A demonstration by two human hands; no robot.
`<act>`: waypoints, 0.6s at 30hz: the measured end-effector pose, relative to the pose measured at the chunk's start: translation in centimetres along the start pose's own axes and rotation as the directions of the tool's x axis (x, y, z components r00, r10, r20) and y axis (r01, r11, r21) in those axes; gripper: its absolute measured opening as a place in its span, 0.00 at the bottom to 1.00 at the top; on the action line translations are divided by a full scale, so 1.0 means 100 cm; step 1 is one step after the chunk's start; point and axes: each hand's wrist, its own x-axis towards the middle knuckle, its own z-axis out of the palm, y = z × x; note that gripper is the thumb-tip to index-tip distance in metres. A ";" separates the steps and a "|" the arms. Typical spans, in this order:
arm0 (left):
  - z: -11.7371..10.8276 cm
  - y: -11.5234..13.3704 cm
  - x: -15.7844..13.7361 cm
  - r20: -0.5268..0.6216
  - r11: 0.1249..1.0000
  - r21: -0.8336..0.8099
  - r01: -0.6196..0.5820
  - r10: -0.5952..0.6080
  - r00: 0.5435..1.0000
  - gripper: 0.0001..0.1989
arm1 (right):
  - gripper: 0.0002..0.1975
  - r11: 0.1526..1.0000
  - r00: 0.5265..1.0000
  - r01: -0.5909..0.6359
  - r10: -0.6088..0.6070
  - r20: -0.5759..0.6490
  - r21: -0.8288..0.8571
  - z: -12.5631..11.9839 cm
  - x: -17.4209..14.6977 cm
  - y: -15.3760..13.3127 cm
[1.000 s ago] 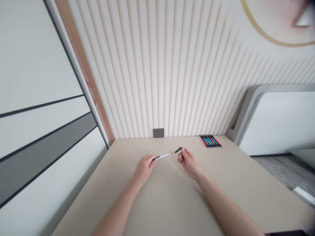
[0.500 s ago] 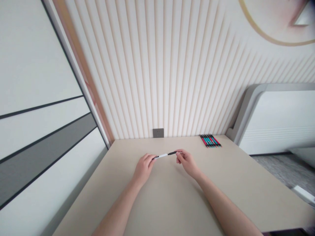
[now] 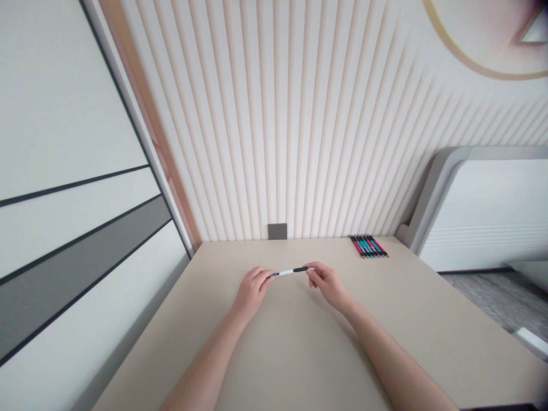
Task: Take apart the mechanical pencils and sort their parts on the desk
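**Pen [image 3: 286,272] gripped at both ends**

The left hand [image 3: 252,289] has its fingers pinched on the pen's dark left end. The white barrel spans the gap, over the bench [image 3: 274,354]. The right hand's [image 3: 326,283] fingers grasp the black right end. Farther right, red and teal pens [image 3: 369,246] lie side by side.

It looks like a home bedroom: a headboard [image 3: 492,205] adjoins a ribbed wall [image 3: 295,114].

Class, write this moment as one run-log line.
left hand: holds pen at one end | right hand: holds its other end | row of pens: on table, farther back
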 end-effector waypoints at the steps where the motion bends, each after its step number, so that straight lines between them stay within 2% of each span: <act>1: 0.000 0.000 0.000 0.002 1.000 -0.008 -0.006 0.006 1.000 0.10 | 0.20 1.000 1.000 0.001 -0.001 -0.001 -0.030 -0.001 0.000 0.001; 5: -0.001 0.001 0.001 0.004 1.000 -0.019 -0.016 0.016 1.000 0.10 | 0.21 0.992 1.000 0.021 -0.020 0.012 -0.120 -0.002 0.000 0.002; 10: -0.001 0.001 0.001 -0.002 1.000 -0.021 -0.007 0.007 1.000 0.10 | 0.21 0.996 0.999 0.031 -0.032 -0.002 -0.083 -0.001 0.000 0.002; 12: -0.001 0.001 0.001 -0.003 1.000 -0.023 -0.010 0.009 1.000 0.11 | 0.20 0.990 0.999 0.033 -0.034 0.001 -0.135 -0.001 -0.001 0.003; 15: -0.001 0.001 0.001 0.011 1.000 -0.020 -0.017 0.017 1.000 0.11 | 0.24 0.970 0.999 0.028 -0.032 -0.013 -0.241 -0.003 -0.001 0.004; 18: -0.001 0.001 0.001 0.028 1.000 -0.012 -0.006 0.006 1.000 0.10 | 0.23 0.966 0.998 0.046 -0.055 -0.028 -0.255 -0.005 0.000 0.003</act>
